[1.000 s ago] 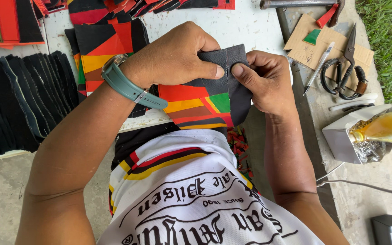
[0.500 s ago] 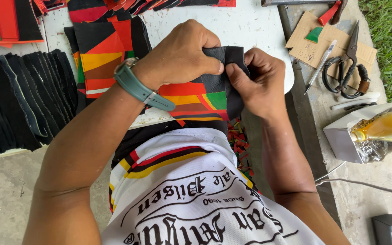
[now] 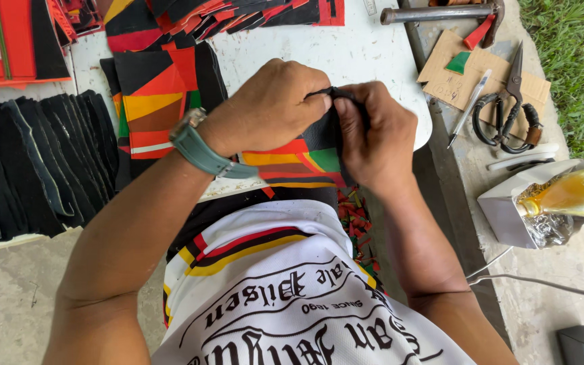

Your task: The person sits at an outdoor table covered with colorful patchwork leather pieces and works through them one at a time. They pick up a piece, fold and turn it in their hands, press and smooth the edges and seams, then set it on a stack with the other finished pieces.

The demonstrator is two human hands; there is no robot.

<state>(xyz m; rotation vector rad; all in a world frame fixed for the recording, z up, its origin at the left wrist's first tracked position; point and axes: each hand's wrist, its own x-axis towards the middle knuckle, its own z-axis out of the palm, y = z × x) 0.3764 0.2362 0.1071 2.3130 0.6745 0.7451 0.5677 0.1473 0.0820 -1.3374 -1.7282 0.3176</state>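
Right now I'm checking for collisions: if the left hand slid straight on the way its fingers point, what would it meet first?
The left hand points rightward, so it would meet the right hand at once; both already pinch the same black piece. Depth looks level, though that's a judgement.

Both hands meet over the white surface (image 3: 366, 54), pinching a black piece of material (image 3: 322, 132) between them. The left hand (image 3: 272, 105), with a teal watch (image 3: 201, 149) on its wrist, grips the piece's top edge from one side; the right hand (image 3: 373, 135) grips it from the other, thumbs close together. A striped patchwork piece (image 3: 292, 165) lies just beneath. Black strips (image 3: 28, 162) are stacked to the left. Scissors (image 3: 505, 108), a pen (image 3: 469, 108) and cardboard (image 3: 451, 84) lie to the right, near a hammer (image 3: 441, 12).
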